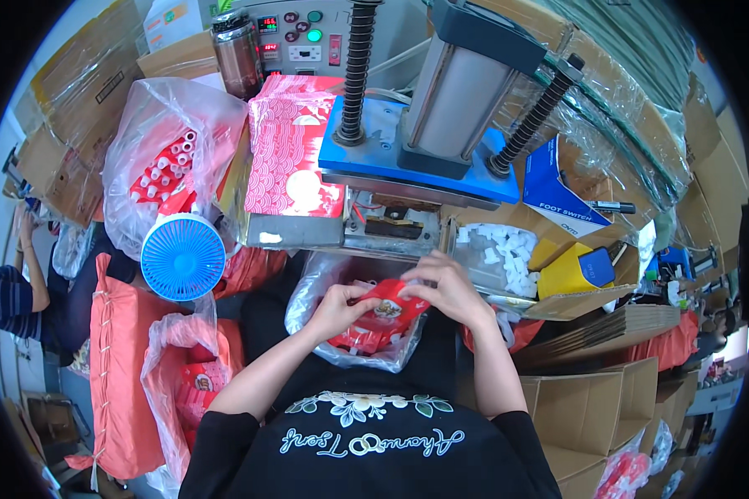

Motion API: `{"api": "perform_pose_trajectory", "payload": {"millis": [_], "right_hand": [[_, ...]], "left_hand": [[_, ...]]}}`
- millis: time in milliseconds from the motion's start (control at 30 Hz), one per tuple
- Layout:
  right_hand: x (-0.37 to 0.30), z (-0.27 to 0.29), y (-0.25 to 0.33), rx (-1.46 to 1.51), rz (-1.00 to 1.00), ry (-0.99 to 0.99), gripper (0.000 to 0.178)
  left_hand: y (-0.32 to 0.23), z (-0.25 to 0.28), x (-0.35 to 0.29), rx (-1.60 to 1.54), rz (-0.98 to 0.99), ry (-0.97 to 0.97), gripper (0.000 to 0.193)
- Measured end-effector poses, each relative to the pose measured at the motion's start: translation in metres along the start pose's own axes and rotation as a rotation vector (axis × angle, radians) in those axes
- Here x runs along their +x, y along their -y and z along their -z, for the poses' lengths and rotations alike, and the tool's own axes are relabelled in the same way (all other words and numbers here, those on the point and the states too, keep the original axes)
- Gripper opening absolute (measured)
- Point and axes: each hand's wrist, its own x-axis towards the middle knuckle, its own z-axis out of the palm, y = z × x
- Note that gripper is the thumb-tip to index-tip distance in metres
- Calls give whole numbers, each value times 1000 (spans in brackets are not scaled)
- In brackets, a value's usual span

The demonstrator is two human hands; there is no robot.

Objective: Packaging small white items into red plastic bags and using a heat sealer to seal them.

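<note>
Over my lap, a red printed pouch (pixel 389 308) is stretched between both hands. My left hand (pixel 341 309) pinches its left edge, and my right hand (pixel 446 288) grips the upper right edge with thumb and fingers. Just beneath them, a transparent plastic bag (pixel 401 358) holds more red pouches (pixel 366 339). In front of my hands stands a press with a blue plate (pixel 374 158), raised above a small metal fixture (pixel 395 226). Small white plastic pieces (pixel 508 254) lie in an open carton to the right of the fixture.
Left of the press are a stack of red patterned sheets (pixel 287 150), a blue fan (pixel 183 258) and a bag of red pouches with white spouts (pixel 165 175). At right are a yellow container (pixel 570 273) and cardboard boxes (pixel 578 407). A person (pixel 17 291) sits at far left.
</note>
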Motion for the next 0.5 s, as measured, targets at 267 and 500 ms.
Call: {"api": "perform_pose_trajectory", "payload": {"millis": [267,500], "right_hand": [[-5,20,-41,-118,-330,-577,25],[-4,-9,-88,-341,-385,-653,20]], "left_hand": [[-33,-2,45,-550,361,-294,28],[-48,7,58,-558,489,-295,24]]}}
